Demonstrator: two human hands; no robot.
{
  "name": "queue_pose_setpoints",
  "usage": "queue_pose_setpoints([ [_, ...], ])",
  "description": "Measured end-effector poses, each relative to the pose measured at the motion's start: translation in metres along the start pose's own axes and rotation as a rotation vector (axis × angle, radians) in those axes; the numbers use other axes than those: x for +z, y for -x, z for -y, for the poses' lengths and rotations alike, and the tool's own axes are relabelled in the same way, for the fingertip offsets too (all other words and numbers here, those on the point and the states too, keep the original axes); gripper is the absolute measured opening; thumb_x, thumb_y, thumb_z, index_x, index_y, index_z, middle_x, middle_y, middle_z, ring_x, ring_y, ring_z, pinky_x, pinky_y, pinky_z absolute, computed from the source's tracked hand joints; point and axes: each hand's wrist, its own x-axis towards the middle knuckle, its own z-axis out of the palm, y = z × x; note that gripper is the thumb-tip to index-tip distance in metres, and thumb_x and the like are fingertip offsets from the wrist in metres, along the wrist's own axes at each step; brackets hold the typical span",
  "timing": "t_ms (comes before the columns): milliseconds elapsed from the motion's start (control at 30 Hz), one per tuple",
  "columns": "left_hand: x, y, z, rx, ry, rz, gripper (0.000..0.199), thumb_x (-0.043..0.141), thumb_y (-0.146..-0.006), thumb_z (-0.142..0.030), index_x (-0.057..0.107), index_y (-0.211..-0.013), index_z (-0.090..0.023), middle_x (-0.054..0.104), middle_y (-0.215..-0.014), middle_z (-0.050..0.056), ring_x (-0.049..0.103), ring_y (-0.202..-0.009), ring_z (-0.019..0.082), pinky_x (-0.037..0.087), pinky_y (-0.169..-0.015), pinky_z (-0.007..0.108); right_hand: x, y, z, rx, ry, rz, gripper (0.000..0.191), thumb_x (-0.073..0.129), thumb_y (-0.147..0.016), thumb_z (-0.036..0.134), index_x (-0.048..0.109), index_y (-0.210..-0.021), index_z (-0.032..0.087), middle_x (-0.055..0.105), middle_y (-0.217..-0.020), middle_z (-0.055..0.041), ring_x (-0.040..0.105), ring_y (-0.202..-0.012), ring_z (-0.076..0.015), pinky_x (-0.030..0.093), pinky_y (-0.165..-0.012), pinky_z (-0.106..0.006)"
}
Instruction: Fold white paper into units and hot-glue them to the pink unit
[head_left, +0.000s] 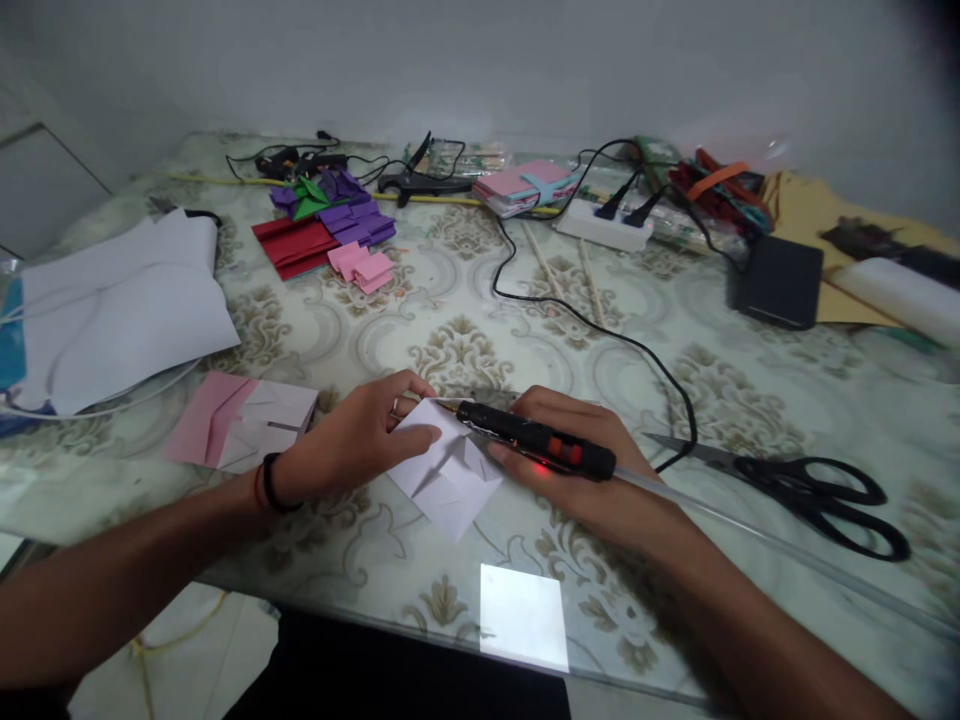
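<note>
My left hand [375, 430] pinches a folded white paper piece [450, 490] by its upper left edge, thumb on top. In my right hand [585, 460] is a black hot glue gun [536, 438] with a red light, a long translucent glue stick [750, 535] running out of its back. The gun's nozzle meets or hovers just over the paper's upper corner; contact is hard to make out. Left of my left wrist lies a folded pink and white paper piece [240, 420]. Black-handled scissors [802, 490] rest to the right of my right hand.
White paper sheets [120, 300] lie at the left. Red folded paper [294, 247], purple folded paper [356, 222] and pink folded paper [361, 267] sit farther back. A black cord [585, 318] crosses from a white power strip [606, 224]. At right is a black box-like object [780, 282].
</note>
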Motion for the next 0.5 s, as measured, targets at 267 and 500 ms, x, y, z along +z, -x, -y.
queue_pose_setpoints([
  [267, 0.0025, 0.0015, -0.005, -0.004, 0.002, 0.005, 0.024, 0.065, -0.086, -0.026, 0.056, -0.108, -0.021, 0.067, -0.073, -0.003, 0.055, -0.059, 0.011, 0.035, -0.05, 0.019, 0.0038, -0.001, 0.0026, 0.005, 0.049, 0.0, 0.031, 0.067, -0.092, 0.026, 0.051, -0.066, 0.022, 0.051, -0.066, 0.0015, 0.052, -0.061, -0.0148, 0.039, -0.058, -0.03],
  [500, 0.0024, 0.0029, -0.0052, -0.002, -0.002, 0.001, 0.025, 0.065, -0.087, -0.026, 0.056, -0.109, -0.022, 0.071, -0.077, -0.002, 0.063, -0.063, 0.014, 0.039, -0.052, 0.021, 0.0054, -0.0009, 0.0058, 0.054, 0.034, -0.007, 0.034, 0.066, -0.092, 0.026, 0.048, -0.063, 0.023, 0.051, -0.065, 0.0008, 0.053, -0.062, -0.0157, 0.039, -0.056, -0.03],
])
